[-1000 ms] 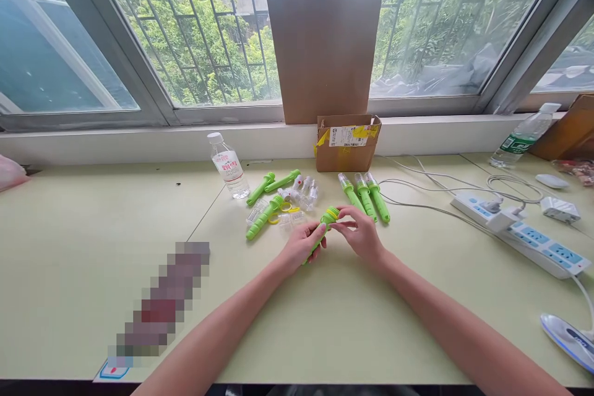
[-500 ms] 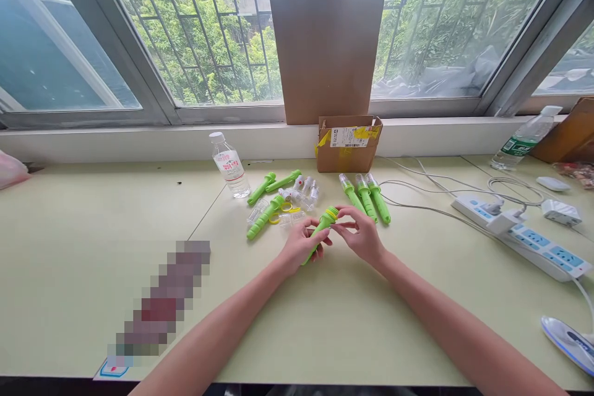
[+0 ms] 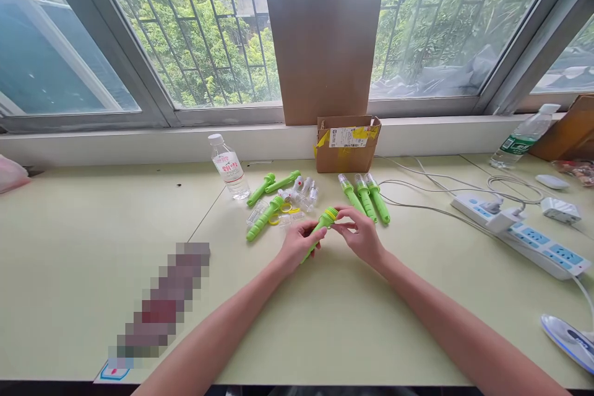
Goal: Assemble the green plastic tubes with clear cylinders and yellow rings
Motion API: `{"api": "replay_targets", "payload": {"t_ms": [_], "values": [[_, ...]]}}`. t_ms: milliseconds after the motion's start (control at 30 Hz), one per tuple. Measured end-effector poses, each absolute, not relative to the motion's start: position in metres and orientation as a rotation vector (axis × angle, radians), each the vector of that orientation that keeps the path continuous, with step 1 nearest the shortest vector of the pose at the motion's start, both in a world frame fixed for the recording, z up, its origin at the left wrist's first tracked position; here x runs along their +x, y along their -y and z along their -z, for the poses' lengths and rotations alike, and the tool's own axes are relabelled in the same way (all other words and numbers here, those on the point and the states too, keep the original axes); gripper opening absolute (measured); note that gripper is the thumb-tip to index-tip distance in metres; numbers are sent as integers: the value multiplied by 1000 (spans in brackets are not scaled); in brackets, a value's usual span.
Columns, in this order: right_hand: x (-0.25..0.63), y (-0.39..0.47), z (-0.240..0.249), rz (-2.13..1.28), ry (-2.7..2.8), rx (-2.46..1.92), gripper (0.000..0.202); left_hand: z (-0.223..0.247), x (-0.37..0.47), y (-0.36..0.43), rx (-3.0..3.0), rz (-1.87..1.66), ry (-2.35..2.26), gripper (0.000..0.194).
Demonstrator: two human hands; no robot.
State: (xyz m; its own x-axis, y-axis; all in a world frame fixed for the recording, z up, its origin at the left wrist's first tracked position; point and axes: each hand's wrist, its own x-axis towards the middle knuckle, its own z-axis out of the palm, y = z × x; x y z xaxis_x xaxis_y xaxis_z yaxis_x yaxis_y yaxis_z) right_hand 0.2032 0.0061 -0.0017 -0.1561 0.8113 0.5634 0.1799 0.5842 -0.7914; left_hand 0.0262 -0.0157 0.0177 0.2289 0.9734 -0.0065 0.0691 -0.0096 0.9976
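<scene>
A green plastic tube-like handle [image 3: 327, 218] with a threaded top and a yellow ring around its neck stands tilted above the table. My left hand [image 3: 297, 245] is wrapped round its body. The fingers of my right hand [image 3: 361, 235] pinch at the ringed top from the right side. Left of my hands lie several similar green handles [image 3: 264, 219], yellow rings [image 3: 275, 220], clear plastic caps [image 3: 302, 200] and small white parts [image 3: 297, 183]. Three green handles with clear caps fitted [image 3: 365, 201] lie side by side beyond my right hand.
A cardboard box [image 3: 347, 158] stands against the wall behind the parts. One water bottle [image 3: 230, 168] is at the back left, another [image 3: 522, 139] at the back right. A power strip [image 3: 524, 235] with cables lies on the right. A blurred patch [image 3: 162, 297] covers something at the left.
Both hands stay at nearly the same place on the green handle. My left fingers have curled in slightly behind it; the view has shifted a little.
</scene>
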Motion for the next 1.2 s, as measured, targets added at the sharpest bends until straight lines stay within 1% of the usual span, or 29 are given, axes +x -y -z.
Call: {"api": "replay_targets", "payload": {"t_ms": [167,333,533,600,733,1200], "values": [[201,-6,0,-704,1661,-837,13,-19,28,18,1370,-1017,-1077,31],[200,-5,-1,-740,1690,-835,24,-23,28,20,1365,-999,-1069,35],[202,-6,-1,-726,1694,-803,10,-23,28,21,1266,-935,-975,36],[202,-6,1,-695,1696,-806,8,-21,28,20,1234,-944,-984,34],[203,-6,3,-622,1703,-803,5,-18,29,19,1218,-969,-1008,39],[202,-4,0,-545,1724,-817,9,-26,26,18,1261,-974,-1027,37]]}}
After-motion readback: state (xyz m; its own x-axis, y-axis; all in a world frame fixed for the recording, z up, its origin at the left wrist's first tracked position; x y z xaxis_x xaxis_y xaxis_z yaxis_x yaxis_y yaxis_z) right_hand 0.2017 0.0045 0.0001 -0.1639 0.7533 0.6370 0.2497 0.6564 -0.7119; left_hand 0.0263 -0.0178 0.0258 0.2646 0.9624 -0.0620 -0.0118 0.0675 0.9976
